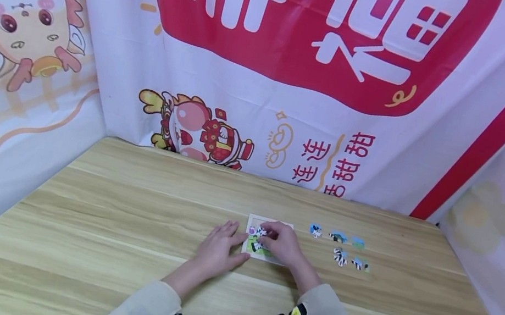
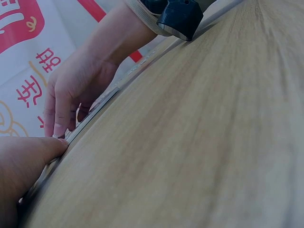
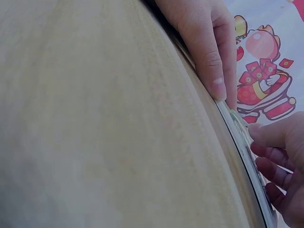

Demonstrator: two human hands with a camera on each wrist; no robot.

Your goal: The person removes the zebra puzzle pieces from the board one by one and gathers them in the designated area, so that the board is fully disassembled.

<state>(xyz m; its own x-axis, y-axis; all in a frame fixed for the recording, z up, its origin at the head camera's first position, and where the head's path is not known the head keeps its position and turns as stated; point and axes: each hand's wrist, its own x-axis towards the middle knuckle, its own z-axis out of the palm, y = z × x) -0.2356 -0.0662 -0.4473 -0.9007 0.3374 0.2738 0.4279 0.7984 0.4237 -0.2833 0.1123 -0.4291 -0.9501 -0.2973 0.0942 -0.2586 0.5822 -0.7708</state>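
Note:
A small square jigsaw tray point(image 1: 264, 218) with a pale rim lies on the wooden table, partly filled with a colourful animal picture. My left hand point(image 1: 217, 249) rests flat at its left side, fingers spread and the thumb touching the lower left corner. Over the tray, my right hand point(image 1: 285, 245) has its fingers bent and pinches a jigsaw piece point(image 2: 79, 110), whose thin edge shows in the left wrist view. The right hand hides much of the tray's right half. In the right wrist view, the left thumb point(image 3: 216, 80) presses by the tray's edge.
Several loose jigsaw pieces with black-and-white stripes lie right of the tray, among them one piece point(image 1: 340, 257) in the nearer row and another point(image 1: 315, 230) at the back. A printed cloth point(image 1: 225, 80) hangs behind the table point(image 1: 117, 246).

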